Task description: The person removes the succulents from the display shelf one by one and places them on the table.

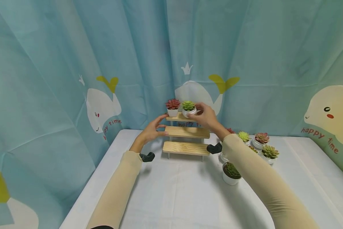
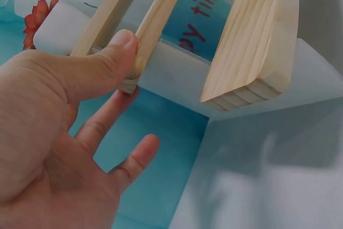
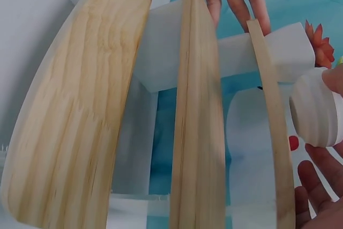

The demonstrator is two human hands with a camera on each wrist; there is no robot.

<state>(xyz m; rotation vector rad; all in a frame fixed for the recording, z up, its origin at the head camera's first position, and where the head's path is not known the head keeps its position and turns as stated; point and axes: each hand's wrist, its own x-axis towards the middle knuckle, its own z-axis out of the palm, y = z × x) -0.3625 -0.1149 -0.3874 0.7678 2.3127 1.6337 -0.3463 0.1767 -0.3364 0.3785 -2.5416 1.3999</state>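
A three-tier wooden display stand (image 1: 185,147) with white side supports stands near the curtain. My left hand (image 1: 152,130) pinches the left end of its middle shelf (image 2: 155,22), thumb on one face and a finger on the other. On the top shelf's left end sits a red potted succulent (image 1: 172,108). Beside it, my right hand (image 1: 207,118) holds a green succulent (image 1: 188,106) by its round white pot (image 3: 316,108). That pot is right at the top shelf (image 3: 273,111); whether it bears on the wood I cannot tell.
Right of the stand, several potted succulents (image 1: 270,152) are grouped on the white table (image 1: 171,197), partly behind my right sleeve. A dark green one (image 1: 231,171) stands nearest me. A blue curtain (image 1: 143,57) with whale prints hangs behind.
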